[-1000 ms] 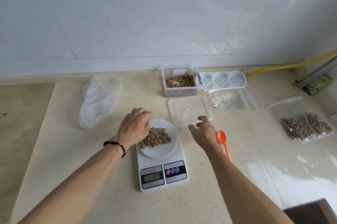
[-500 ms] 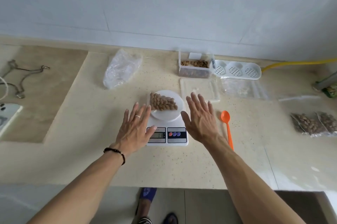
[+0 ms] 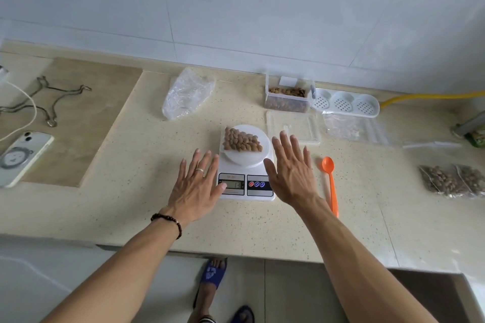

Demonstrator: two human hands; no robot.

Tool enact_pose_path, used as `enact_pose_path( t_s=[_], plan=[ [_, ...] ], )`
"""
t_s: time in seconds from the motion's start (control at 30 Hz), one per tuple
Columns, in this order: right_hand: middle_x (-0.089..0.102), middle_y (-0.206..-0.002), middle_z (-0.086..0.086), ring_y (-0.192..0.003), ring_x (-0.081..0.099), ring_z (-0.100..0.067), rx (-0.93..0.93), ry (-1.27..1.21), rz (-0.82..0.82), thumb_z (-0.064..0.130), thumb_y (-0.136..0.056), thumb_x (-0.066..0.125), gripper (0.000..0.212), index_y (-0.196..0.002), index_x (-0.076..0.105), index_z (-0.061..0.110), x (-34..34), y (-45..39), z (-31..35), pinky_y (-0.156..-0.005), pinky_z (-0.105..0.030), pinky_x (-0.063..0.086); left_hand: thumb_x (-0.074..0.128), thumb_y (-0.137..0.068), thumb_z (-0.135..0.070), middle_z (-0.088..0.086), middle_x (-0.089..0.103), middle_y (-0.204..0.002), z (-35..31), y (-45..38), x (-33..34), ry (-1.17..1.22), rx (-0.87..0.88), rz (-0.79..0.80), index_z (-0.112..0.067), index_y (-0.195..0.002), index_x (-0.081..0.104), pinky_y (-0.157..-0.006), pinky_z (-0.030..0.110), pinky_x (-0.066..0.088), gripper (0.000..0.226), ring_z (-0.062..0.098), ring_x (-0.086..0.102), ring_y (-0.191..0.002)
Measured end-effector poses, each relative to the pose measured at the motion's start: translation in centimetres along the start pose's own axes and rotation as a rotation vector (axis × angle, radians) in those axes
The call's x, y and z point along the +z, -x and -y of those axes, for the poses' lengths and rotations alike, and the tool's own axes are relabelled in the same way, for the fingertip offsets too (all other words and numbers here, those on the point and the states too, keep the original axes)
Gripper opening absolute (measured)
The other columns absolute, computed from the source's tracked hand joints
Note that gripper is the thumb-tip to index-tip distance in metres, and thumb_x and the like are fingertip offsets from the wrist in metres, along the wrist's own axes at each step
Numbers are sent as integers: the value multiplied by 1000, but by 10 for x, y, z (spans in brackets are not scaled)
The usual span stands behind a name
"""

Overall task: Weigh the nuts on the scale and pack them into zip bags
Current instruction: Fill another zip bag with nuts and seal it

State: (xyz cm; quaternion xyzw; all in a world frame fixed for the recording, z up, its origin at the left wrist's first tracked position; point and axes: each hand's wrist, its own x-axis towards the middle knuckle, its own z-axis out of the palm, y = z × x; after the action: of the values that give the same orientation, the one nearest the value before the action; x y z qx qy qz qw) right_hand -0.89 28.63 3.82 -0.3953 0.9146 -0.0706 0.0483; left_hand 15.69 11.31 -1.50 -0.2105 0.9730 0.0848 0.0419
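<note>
Unmoved: flat hands (image 3: 195, 186), round-platter scale (image 3: 245, 165)

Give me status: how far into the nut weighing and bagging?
Done: two filled zip bags lie at right. In hand: nuts sit on the scale; left hand and right hand flat, holding nothing. Left: bag this portion; more nuts in the container, empty bags wait.

Bare surface (image 3: 126, 207) left of the scale (image 3: 245, 186), orange spoon (image 3: 330, 183) close on its right, clear lid (image 3: 294, 125) just behind
</note>
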Motion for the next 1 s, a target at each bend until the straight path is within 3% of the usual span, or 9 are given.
enact_pose_path(
  t_s=[0.3,0.53,0.63,0.7,0.73,0.83,0.93,1.0],
  plan=[
    [-7,-163,-1,-150,-9,-20,78,-100,6,51,-101,16,64,-156,7,20,0,-15,-1,-119,-41,-6,-6,-86,-63,10,-5,-162,2,-21,-14,37,41,-41,-15,-154,-3,-118,49,-6,83,27,-17,-147],
    [13,-162,-11,-147,19,-28,323,-298,40,42,-103,31,60,-154,16,15,-12,-34,-17,-116,-43,20,-5,-85,-60,10,4,-162,-10,-85,-33,60,131,-30,-14,-154,2,-119,50,-6,83,26,-12,-149],
    [33,-153,-15,-136,37,-31,482,-480,4,35,-103,37,55,-151,25,11,-17,-42,-19,-99,-33,32,13,-96,-56,9,9,-161,-23,-119,-36,64,197,-11,-14,-154,10,-120,51,-2,72,25,-7,-149],
    [44,-145,-16,-129,44,-29,627,-634,-23,30,-102,42,53,-149,31,10,-18,-49,-23,-85,-24,28,28,-100,-49,9,15,-160,-32,-141,-36,61,242,1,-14,-152,17,-119,51,-1,64,26,0,-149],
    [47,-143,-15,-128,46,-29,706,-721,-24,31,-100,45,53,-148,33,10,-17,-53,-25,-86,-23,29,32,-100,-47,9,17,-160,-37,-150,-36,55,263,9,-14,-152,19,-119,51,0,63,26,2,-149],
    [59,-127,-17,-111,61,-30,863,-1028,11,34,-92,55,58,-142,40,8,-8,-66,-32,-98,-37,46,37,-98,-46,9,21,-158,-45,-176,-32,35,319,26,-14,-151,20,-119,48,3,64,25,9,-148],
    [69,-94,-16,-75,67,-19,879,-1121,34,10,-86,64,44,-128,54,-1,0,-78,-36,-79,-36,56,43,-96,-44,9,29,-155,-52,-196,-31,53,355,35,-14,-149,23,-117,44,15,64,25,23,-143],
    [70,-86,-14,-70,65,-17,837,-1115,29,5,-84,66,33,-117,62,0,-4,-84,-36,-75,-34,57,44,-96,-43,9,36,-150,-56,-204,-34,84,350,50,-14,-148,23,-111,42,27,64,26,35,-136]
  ],
)
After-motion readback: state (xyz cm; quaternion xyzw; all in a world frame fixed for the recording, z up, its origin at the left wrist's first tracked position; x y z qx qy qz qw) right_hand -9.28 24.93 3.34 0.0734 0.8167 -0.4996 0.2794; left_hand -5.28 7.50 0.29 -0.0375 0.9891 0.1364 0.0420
